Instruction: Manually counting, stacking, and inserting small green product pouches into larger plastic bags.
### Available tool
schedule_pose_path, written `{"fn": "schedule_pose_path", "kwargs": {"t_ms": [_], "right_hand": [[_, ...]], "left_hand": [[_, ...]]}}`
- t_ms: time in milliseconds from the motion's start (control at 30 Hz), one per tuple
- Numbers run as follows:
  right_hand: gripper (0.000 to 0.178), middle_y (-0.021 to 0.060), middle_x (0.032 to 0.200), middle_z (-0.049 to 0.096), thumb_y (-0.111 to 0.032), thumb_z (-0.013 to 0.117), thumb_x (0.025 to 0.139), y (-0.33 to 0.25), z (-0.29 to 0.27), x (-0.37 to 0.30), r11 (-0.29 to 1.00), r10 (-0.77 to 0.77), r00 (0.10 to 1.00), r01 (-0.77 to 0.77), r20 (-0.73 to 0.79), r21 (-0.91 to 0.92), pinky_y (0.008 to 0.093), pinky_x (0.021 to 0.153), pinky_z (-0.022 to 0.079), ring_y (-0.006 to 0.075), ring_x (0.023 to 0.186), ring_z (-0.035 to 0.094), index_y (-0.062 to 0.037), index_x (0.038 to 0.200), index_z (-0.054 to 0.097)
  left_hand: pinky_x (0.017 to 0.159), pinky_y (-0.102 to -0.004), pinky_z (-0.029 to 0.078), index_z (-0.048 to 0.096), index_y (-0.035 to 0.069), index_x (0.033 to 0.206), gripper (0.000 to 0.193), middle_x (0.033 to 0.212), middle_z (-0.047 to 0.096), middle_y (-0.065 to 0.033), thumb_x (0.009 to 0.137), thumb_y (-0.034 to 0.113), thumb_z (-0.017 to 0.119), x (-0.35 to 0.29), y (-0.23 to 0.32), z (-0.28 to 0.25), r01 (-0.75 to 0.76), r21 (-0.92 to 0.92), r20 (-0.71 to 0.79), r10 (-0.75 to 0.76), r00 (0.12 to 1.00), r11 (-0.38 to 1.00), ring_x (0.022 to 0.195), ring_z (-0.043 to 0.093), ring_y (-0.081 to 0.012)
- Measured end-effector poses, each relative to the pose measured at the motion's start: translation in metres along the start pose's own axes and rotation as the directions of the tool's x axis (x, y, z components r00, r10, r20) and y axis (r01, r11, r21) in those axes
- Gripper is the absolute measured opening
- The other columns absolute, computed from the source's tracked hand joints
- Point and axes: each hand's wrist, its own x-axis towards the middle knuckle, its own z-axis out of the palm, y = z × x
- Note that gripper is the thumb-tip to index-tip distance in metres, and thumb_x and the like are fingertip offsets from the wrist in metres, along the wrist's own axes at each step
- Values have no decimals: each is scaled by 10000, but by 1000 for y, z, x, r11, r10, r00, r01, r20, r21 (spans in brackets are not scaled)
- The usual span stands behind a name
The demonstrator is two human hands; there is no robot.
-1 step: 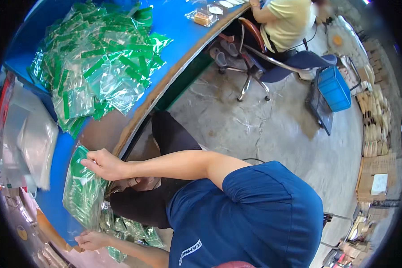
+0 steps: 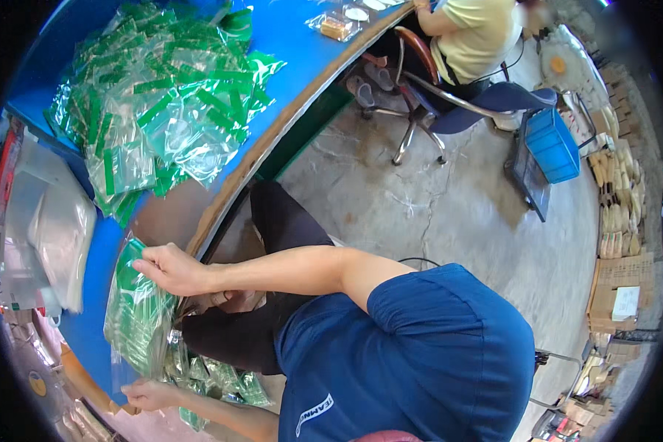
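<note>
A clear plastic bag [image 2: 136,324] packed with green-striped packets lies along the blue table's near edge. My right hand [image 2: 171,269], closed in a fist, grips the bag's upper end. At its lower end, my left hand [image 2: 149,395] pinches the loose clear plastic between thumb and fingers. Farther along the table is a large heap of clear, green-striped packets [image 2: 177,110]. More such packets [image 2: 225,379] lie low down beside my leg, partly hidden by the bag and my left forearm.
Clear plastic bags [image 2: 62,228] are stacked left of the blue table [image 2: 96,291]. Small clear packs [image 2: 337,28] lie toward the far end. A seated person [image 2: 471,37] works there. A blue crate [image 2: 552,147] rests on a dark trolley, and cardboard boxes [image 2: 619,283] line the right side.
My left hand and the clear bag's lower end have shifted very slightly. Both hands keep the same hold.
</note>
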Motion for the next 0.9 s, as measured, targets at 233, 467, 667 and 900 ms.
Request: {"fn": "schedule_pose_path", "kwargs": {"t_ms": [233, 467, 667, 900], "right_hand": [[330, 295, 745, 627, -201, 577, 953, 5, -8, 5, 952, 73, 995, -52, 61, -302, 575, 682, 487, 491, 738, 626, 43, 735, 625], [276, 204, 982, 650, -285, 639, 903, -14, -19, 27, 797, -50, 999, 30, -17, -603, 501, 750, 507, 381, 932, 653, -21, 979, 620], [431, 268, 1232, 544, -375, 635, 898, -24, 77, 36, 707, -283, 904, 422, 319, -568, 597, 1099, 308, 455, 1264, 451, 5, 1098, 609], [693, 308, 1447, 393, -425, 629, 890, 3, 34, 18, 703, -272, 946, 321, 177, -635, 653, 1149, 208, 507, 1401, 294, 36, 1382, 468]], "left_hand": [[496, -336, 343, 529, 8, 785, 454, 674, 463, -33, 1041, 383, 523, 18, -17, -8, 55, 115, 291, -86, 953, 992, 587, 396, -146], [644, -325, 500, 626, -28, 1008, 420, 901, 645, -109, 1046, 373, 506, 76, -30, -35, 52, 157, 502, -125, 856, 986, 825, 619, -186], [1127, -428, 368, 468, -15, 1440, 605, 1483, 472, -207, 1064, 455, 403, 49, 68, 43, -441, 30, 651, 318, 689, 897, 1384, 433, -338], [1182, -429, 271, 268, -84, 1517, 755, 1542, 341, -287, 1050, 491, 416, -10, 5, 19, -93, 57, 477, 54, 877, 994, 1430, 344, -385]]}}
